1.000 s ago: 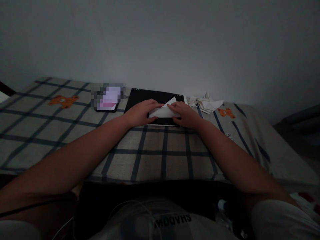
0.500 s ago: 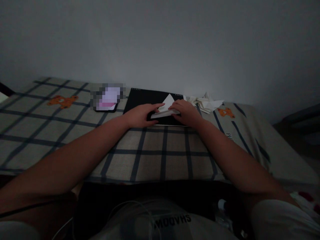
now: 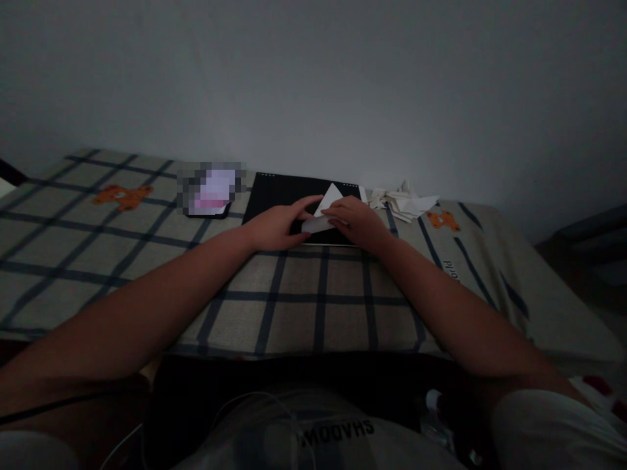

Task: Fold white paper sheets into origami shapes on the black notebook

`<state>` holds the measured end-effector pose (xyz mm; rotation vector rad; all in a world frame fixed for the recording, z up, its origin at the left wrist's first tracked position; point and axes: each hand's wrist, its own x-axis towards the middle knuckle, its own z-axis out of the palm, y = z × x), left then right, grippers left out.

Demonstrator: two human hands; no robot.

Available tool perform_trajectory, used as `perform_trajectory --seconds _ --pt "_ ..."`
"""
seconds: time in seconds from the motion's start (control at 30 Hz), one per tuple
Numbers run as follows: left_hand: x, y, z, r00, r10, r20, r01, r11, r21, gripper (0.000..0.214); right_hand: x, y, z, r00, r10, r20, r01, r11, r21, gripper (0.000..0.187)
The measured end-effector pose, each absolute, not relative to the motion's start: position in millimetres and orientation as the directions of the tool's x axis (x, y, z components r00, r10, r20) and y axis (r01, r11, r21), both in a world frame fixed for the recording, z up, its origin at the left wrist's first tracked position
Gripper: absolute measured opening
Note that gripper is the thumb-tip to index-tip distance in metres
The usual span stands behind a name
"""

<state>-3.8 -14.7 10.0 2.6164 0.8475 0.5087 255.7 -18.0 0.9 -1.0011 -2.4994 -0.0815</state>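
Observation:
A folded piece of white paper (image 3: 332, 196) lies over a black spiral-type pad (image 3: 287, 189), with a triangular point upward and a flap along its lower side. My left hand (image 3: 277, 225) is at the paper's left; its thumb touches the flap's left corner and its fingers rest by the upper part. From the right, my right hand (image 3: 360, 222) has its fingers closed on the flap, covering the paper's right part. Just beyond my right hand is a pile of folded white paper pieces (image 3: 404, 201).
A checked tablecloth (image 3: 294, 320) with orange bear figures covers the table. A phone (image 3: 213, 192) with a lit, blurred screen stands left of the pad. The wall (image 3: 313, 85) rises behind. A white cable (image 3: 255, 395) runs over my lap.
The paper's lower flap has lifted and turned slightly, and its left corner has come nearer my left thumb. My right fingers have shifted a little left on it.

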Motion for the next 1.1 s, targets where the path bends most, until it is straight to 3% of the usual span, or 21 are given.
perform_trajectory --seconds 0.13,0.3,0.57,1.1 --pt "-6.9 -10.1 9.0 0.75 0.617 0.238 0.424 -0.725 0.543 0.064 258.4 -16.5 -0.7 -0.644 0.63 0.434 0.66 0.744 -0.101 0.028" --pt "-7.4 -6.5 8.2 0.753 0.622 0.216 0.405 -0.696 0.593 0.07 258.0 -19.5 -1.2 -0.642 0.641 0.42 0.667 0.737 -0.105 0.028" --pt "-0.4 -7.5 6.9 0.722 0.652 0.23 0.435 -0.687 0.582 0.062 259.5 -16.2 -0.2 -0.691 0.623 0.366 0.642 0.762 -0.085 0.024" --pt "1.3 -4.5 3.5 0.757 0.612 0.229 0.452 -0.744 0.491 0.057 246.7 -31.6 8.2 -0.793 0.544 0.273 0.592 0.794 0.138 0.036"
